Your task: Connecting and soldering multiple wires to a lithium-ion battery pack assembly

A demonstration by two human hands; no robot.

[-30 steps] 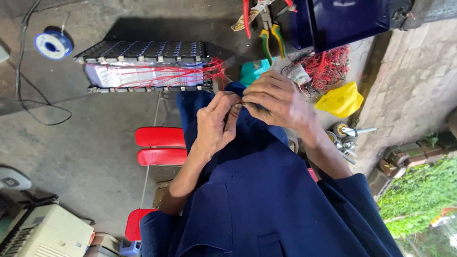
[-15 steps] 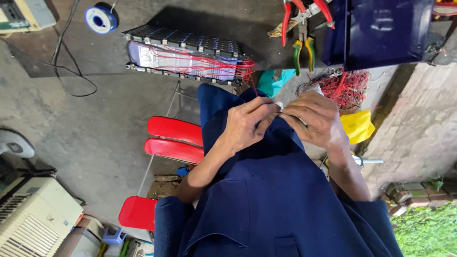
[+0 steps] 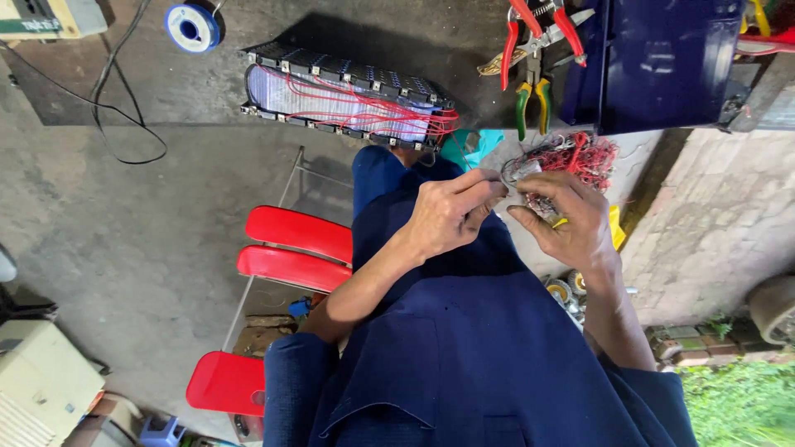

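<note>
My left hand [image 3: 447,217] and my right hand [image 3: 565,222] meet above my lap in dark blue clothing [image 3: 464,348]. Both pinch a small grey piece with thin wires [image 3: 517,178] between the fingertips. Just beyond my right hand lies a tangle of red wires [image 3: 584,156]. A long battery pack [image 3: 348,103] laced with red wires lies on the concrete floor ahead of my knee.
Red-handled pliers [image 3: 538,29] and green-and-yellow-handled pliers [image 3: 530,103] lie beside a dark blue metal box [image 3: 662,62]. A blue spool [image 3: 192,25] and a black cable [image 3: 116,108] are at the far left. Red stools [image 3: 294,248] stand to my left, a cream casing [image 3: 41,385] at lower left.
The view has swung, so the battery pack and tools now sit further right. My hands have moved forward from my chest toward the red wire tangle, still pinched together.
</note>
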